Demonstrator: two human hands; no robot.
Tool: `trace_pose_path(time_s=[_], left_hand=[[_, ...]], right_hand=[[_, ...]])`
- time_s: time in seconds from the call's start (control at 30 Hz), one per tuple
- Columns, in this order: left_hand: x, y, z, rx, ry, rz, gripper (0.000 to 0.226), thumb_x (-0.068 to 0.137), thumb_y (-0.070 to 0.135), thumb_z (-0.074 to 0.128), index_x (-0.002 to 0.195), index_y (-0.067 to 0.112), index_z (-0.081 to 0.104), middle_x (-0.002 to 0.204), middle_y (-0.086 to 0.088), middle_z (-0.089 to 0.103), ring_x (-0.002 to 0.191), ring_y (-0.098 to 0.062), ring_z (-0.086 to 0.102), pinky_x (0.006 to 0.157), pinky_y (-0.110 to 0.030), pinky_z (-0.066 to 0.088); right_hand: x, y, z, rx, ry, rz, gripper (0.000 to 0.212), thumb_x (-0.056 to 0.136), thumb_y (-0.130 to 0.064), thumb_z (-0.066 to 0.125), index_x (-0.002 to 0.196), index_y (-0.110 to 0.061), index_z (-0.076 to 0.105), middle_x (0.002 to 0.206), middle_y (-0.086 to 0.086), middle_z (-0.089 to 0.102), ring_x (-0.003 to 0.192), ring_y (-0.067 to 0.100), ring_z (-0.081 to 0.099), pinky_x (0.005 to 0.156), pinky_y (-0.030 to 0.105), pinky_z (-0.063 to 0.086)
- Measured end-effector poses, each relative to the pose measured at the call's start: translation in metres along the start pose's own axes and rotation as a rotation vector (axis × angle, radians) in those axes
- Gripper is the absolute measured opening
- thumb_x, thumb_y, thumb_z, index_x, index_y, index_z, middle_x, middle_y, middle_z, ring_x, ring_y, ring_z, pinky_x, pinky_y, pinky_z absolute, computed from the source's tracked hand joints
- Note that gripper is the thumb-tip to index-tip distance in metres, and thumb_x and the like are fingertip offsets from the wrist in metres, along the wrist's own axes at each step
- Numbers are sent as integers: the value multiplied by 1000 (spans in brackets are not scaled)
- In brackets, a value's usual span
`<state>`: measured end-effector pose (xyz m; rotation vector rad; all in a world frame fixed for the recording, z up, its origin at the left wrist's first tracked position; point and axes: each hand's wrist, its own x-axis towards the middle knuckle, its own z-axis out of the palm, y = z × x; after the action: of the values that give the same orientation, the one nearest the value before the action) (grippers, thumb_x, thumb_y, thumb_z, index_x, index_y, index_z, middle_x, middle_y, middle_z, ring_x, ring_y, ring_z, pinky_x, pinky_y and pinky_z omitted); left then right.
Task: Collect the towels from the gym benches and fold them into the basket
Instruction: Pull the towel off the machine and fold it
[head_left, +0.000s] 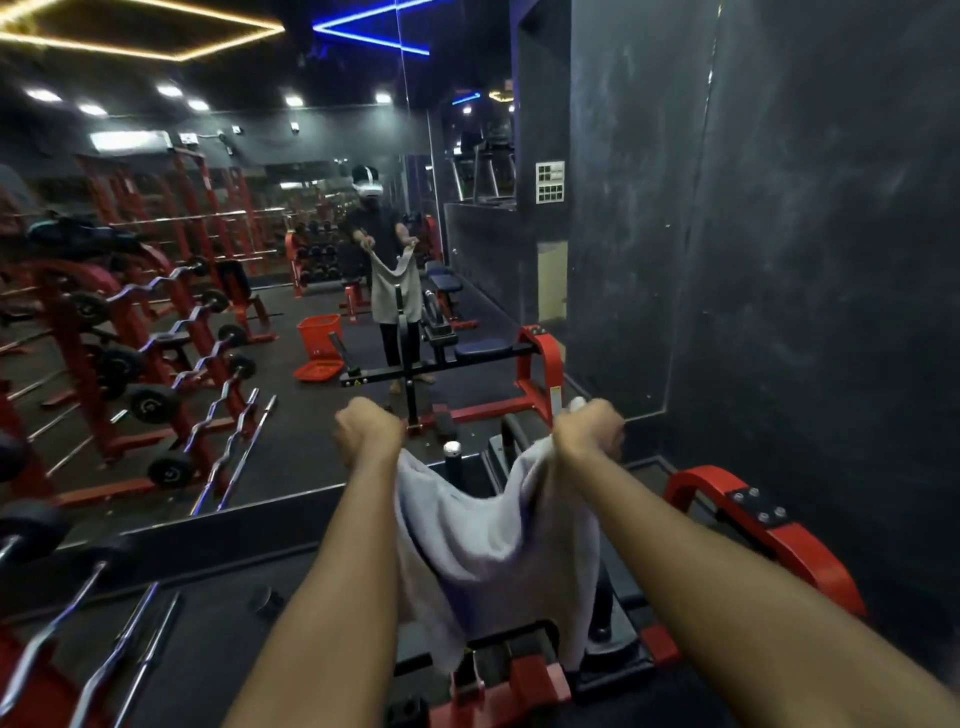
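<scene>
Two hands hold up a white towel, ready to fold it.

The left hand (366, 428) and the right hand (589, 428) are both closed tight, each gripping a top corner of the towel (483, 545). The towel hangs between the arms and sags in the middle, above a red and black gym machine (769, 525) close by. Farther off is a big mirror (291, 441). In it a red basket (319, 332) sits on the floor, off to the left. I think the folding step is only starting. Next the hands should come together so the two corners meet. Then the towel needs one more fold and a trip to the basket.
</scene>
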<state>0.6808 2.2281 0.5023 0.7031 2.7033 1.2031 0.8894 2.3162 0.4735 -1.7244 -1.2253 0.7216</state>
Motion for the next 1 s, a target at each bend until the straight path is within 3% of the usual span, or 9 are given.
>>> trace_pose_path(time_s=[0.2,0.33,0.43,0.5,0.6,0.7,0.77,0.87,1.0], left_hand=[[-18,26,26,-44,-358,360,19,72,5,60,79,9,77,84,-15,74,79,-25,72,74,-34,61],[-18,33,20,-139,-459,425,9,84,6,56,90,8,63,88,-16,66,68,-30,71,58,-47,61],[-12,33,12,-259,-624,430,34,82,-7,32,102,12,51,80,-19,64,67,-31,67,69,-57,58],[-12,31,8,-372,-710,426,40,78,-11,29,104,12,50,75,-20,66,66,-32,67,69,-55,57],[-9,21,7,-344,-717,583,39,77,4,53,114,16,49,100,-15,64,79,-24,64,68,-38,54],[3,0,19,-85,-847,669,65,67,17,75,126,26,48,121,-3,59,107,-17,60,93,-37,53],[7,-14,23,122,-833,682,44,72,7,75,112,17,61,106,-1,68,102,-19,65,88,-31,54],[12,-27,14,200,-679,634,22,80,-3,60,90,16,68,81,7,66,83,-12,62,64,-14,46],[3,-24,16,-148,-840,634,58,80,-6,66,127,22,47,123,-1,56,109,-11,54,79,-16,48]], right_hand=[[-33,-7,36,72,-391,-346,34,86,-40,66,62,-16,60,65,-2,61,69,20,60,66,31,45],[-32,-5,38,48,-645,-558,32,75,-50,67,81,-19,70,73,0,74,70,15,71,69,45,59],[-29,-8,27,25,-649,-617,48,58,-55,83,84,-17,68,80,4,73,75,15,69,67,37,56],[-24,-8,23,93,-635,-655,41,61,-51,80,81,-16,68,77,5,72,73,20,69,67,42,56],[-18,-16,18,263,-667,-695,17,71,-34,69,73,-18,67,72,4,70,69,12,64,67,40,53],[-12,-32,8,436,-694,-685,13,86,-12,62,74,-12,66,72,2,64,71,9,58,69,28,47],[-1,-39,0,475,-616,-638,16,90,-8,59,76,-13,66,73,-4,63,69,5,56,70,22,46],[17,-34,-9,479,-445,-559,12,88,-13,62,77,-11,67,72,-6,63,71,6,56,71,27,47],[11,-32,-18,416,-657,-584,19,84,6,57,76,-11,57,72,-3,55,70,8,50,65,22,41]])
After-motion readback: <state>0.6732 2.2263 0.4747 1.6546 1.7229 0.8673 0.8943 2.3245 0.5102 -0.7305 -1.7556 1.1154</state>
